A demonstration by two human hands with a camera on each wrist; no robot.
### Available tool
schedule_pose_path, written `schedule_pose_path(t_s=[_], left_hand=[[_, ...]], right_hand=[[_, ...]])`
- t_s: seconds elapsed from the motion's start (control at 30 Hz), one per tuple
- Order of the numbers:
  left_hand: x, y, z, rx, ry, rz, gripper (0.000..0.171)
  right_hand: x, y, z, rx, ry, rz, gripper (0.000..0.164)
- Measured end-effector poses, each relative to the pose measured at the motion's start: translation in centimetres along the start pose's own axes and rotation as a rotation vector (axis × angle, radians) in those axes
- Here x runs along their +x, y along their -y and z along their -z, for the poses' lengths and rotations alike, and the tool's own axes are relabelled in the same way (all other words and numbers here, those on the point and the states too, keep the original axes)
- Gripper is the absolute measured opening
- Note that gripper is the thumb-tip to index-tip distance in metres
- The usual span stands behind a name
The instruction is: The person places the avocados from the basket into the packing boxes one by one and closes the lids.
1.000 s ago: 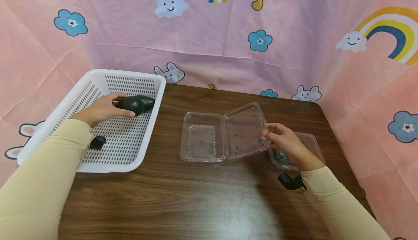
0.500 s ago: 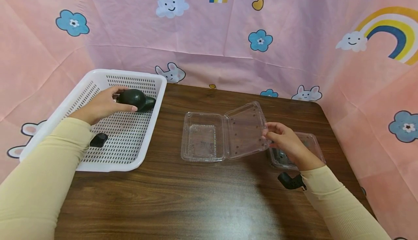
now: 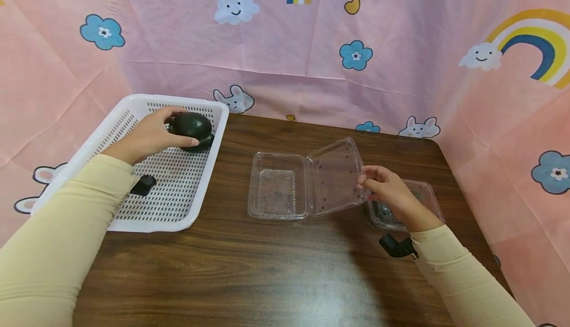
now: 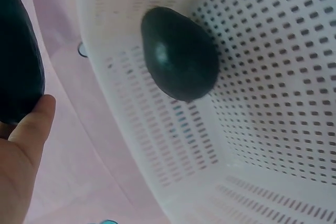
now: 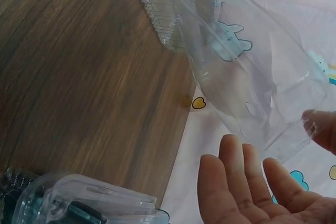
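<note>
My left hand (image 3: 156,134) grips a dark green avocado (image 3: 192,124) above the white perforated basket (image 3: 202,188); in the left wrist view this avocado (image 4: 18,56) shows at the left edge with one fingertip against it. Another avocado (image 4: 181,56) lies in the basket by its wall, partly hidden in the head view. At the table's middle stands an unfolded clear plastic clamshell box (image 3: 277,186), nothing visible inside. With thumb and fingertips, my right hand (image 3: 391,193) pinches the outer edge of its raised lid (image 3: 336,178).
A second clear clamshell box (image 3: 423,196), closed, sits under and behind the right hand with something dark inside. Black wrist-worn devices show at both cuffs. A pink patterned cloth (image 3: 285,45) hangs around the brown wooden table (image 3: 267,267).
My left hand has lifted the avocado up and slightly right, uncovering more of the avocado beneath. The right hand and the lid have stayed nearly still.
</note>
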State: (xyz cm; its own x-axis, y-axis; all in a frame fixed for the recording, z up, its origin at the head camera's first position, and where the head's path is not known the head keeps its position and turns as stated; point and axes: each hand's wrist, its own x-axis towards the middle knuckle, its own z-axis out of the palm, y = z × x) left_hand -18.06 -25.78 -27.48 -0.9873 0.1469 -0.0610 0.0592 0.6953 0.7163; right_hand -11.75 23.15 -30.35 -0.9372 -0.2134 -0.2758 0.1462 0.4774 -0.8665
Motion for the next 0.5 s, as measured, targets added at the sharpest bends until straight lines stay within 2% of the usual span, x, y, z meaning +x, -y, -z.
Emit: schedule_pose_path(t_s=[0.5], left_hand=[[0.5, -3.6, -1.5, 0.018, -0.016, -0.110, 0.079]], right_hand=[[-0.2, 0.2, -0.1, -0.010, -0.018, 0.000, 0.052]])
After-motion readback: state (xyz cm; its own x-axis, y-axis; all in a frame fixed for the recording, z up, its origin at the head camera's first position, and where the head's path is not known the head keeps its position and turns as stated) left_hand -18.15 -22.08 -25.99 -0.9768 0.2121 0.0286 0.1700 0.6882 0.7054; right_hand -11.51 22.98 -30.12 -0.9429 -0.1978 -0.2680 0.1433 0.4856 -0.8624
